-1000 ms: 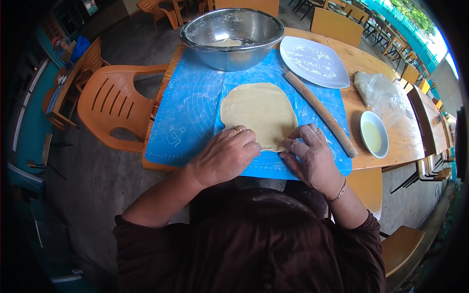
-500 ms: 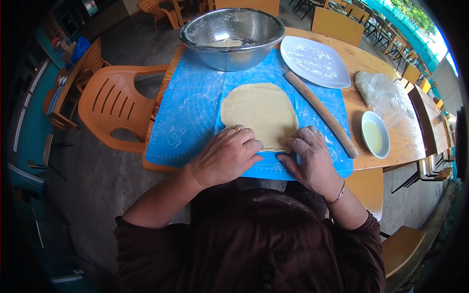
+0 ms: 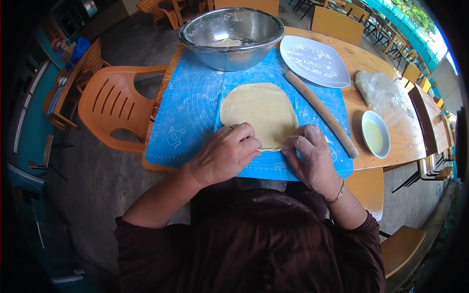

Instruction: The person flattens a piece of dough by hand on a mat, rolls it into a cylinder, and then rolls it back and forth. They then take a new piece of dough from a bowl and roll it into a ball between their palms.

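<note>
My left hand (image 3: 222,154) and right hand (image 3: 315,158) pinch the near edge of the dough (image 3: 259,107), apparently for even control | dough on mat (image 3: 193,100), likely against sticking | rolling pin (image 3: 321,115) beside it.

From my view, the bowl (image 3: 232,57) sits behind the dough (image 3: 259,107); right of it lie the rolling pin (image 3: 321,115), then the dish (image 3: 375,134).

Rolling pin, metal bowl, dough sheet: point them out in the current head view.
Rolling pin (image 3: 320,114): head view, middle of its shaft.
Metal bowl (image 3: 232,58): head view, outer front wall.
Dough sheet (image 3: 259,110): head view, center of upper surface.
</note>
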Tool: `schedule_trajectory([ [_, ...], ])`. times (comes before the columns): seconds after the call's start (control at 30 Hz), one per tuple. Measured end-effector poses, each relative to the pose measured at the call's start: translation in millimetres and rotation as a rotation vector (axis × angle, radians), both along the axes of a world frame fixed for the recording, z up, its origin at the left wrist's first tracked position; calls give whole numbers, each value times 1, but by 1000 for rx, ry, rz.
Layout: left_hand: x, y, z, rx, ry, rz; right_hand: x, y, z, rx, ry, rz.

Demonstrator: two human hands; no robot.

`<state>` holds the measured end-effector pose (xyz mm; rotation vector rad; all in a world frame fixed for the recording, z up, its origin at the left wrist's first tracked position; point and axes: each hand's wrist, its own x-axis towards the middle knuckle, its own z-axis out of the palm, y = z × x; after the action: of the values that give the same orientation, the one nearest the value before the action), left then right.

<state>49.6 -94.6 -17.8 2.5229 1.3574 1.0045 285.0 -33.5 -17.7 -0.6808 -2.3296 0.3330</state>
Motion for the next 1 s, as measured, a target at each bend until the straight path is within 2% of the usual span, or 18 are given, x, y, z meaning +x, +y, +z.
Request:
schedule_trajectory([
  [0.07,1,-3,0,7,43,-24,2,-2,0,66,-37,22],
  [0.13,6,-4,-1,172,110,-17,2,-4,-1,131,-74,45],
  [0.23,11,-4,-4,226,130,-35,0,-4,-6,179,-93,33],
  [0.67,10,4,-10,206,193,14,-6,0,-5,200,-84,17],
  [0.77,11,1,-5,196,108,38,-6,0,-4,179,-69,31],
  [0.83,3,0,-1,80,73,-27,-4,3,-4,166,-70,44],
  [1.0,-15,0,1,-3,66,-40,-4,9,-5,115,-108,71],
])
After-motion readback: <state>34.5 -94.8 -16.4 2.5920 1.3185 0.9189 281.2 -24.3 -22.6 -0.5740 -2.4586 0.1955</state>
